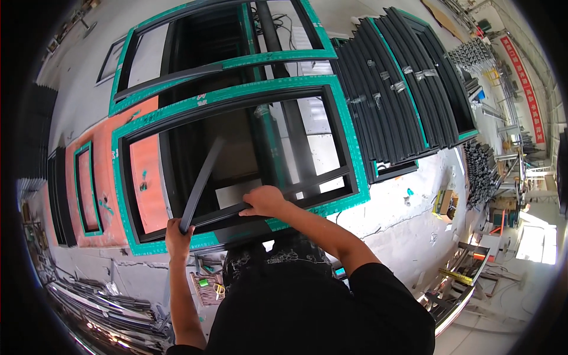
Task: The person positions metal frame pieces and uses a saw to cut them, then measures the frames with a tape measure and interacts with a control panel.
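While your left hand [177, 232] pinches dark strip [201, 183] at its lower end, angling it clear of window frame [236, 97], your right hand [263, 201] presses, seemingly closed, on frame's bottom rail, steadying it.

Black frame [236, 112] with green-taped edges; grey strip [201, 183]

Left hand [177, 232] grasps a dark strip [201, 183]; right hand [264, 201] presses the green-taped window frame [349, 148].
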`<state>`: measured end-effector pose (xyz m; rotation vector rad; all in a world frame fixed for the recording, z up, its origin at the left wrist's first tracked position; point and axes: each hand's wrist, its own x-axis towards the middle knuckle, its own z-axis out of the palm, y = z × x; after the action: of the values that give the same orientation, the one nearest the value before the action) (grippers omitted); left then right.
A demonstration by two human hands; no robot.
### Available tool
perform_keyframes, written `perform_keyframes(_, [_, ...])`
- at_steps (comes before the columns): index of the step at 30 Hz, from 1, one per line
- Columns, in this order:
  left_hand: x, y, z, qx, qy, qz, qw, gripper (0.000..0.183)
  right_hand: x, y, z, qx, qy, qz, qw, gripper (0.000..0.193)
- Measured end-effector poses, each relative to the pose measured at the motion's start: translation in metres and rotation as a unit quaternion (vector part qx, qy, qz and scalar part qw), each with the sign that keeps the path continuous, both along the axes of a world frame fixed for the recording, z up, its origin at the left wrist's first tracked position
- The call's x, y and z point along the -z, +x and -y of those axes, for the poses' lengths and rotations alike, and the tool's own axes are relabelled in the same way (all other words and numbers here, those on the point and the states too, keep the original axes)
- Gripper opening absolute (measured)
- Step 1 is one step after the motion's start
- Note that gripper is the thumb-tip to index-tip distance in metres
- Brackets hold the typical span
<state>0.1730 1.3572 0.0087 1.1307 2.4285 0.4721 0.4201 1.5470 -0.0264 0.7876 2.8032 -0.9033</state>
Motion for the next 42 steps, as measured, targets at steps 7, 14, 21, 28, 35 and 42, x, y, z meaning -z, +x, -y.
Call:
perform_keyframes(7, [0.012, -0.002, 0.001, -0.009, 0.018, -0.021, 1.0, 0.033, 0.006, -0.012, -0.011, -0.009, -0.003, 0.022, 1.0, 0.049])
perform_keyframes(14, [0.012, -0.007, 0.003, -0.002, -0.013, -0.015, 1.0, 0.034, 0.003, -0.009, 0.004, 0.003, -0.069, 0.065, 0.996, 0.051])
perform_keyframes(21, [0.007, -0.006, 0.005, 0.028, 0.027, -0.03, 0.999, 0.036, 0.009, -0.002, -0.001, -0.031, -0.035, -0.01, 0.999, 0.052])
perform_keyframes(28, [-0.048, -0.017, -0.037, 0.094, 0.021, -0.137, 0.986, 0.037, -0.036, 0.002, -0.017, 0.159, -0.087, -0.175, 0.968, 0.042])
perform_keyframes(35, [-0.105, 0.02, -0.14, 0.254, 0.022, -0.204, 0.945, 0.044, -0.075, -0.069, -0.022, 0.4, -0.647, -0.383, 0.524, 0.034])
perform_keyframes(42, [-0.132, 0.005, -0.177, 0.232, 0.051, 0.026, 0.971, 0.043, -0.119, -0.005, -0.122, 0.519, -0.458, -0.495, 0.525, 0.026])
